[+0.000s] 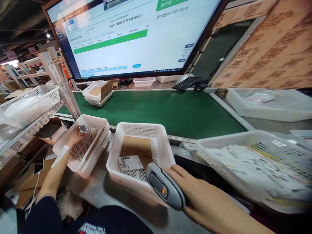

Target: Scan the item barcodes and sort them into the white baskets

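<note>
Warehouse shelving and stacked brown cartons surround a packing station where a wide computer monitor (pixel 131 35) with a green status bar hangs over a green conveyor belt (pixel 170 110), and a steel tabletop (pixel 97 191) runs along the belt's near edge. On that tabletop the right hand (pixel 204 201) is clenched around a grey handheld barcode scanner with an orange button (pixel 164 188), its nose pointing toward a white printed label slip (pixel 130 162) that lies flat in the white perforated plastic basket (pixel 143 130) directly ahead, on top of a piece of brown cardboard. The left hand (pixel 75 135) reaches out to the side and grasps a small round silver-topped item (pixel 83 129), holding it over a stack of white perforated baskets (pixel 97 122) that stands just beside the middle basket; whether the item touches the mesh floor I cannot tell. Judging from this, the step in hand is scanning, with the picked item out to the left and the scanner aimed at the slip. A clean read would seem to call for steadying the scanner's nose squarely over the barcode without the basket wall blocking it. To the right, a larger white basket holds a pile of white printed mailer bags (pixel 255 165), and another basket with cardboard (pixel 98 92) sits farther up the belt.
</note>
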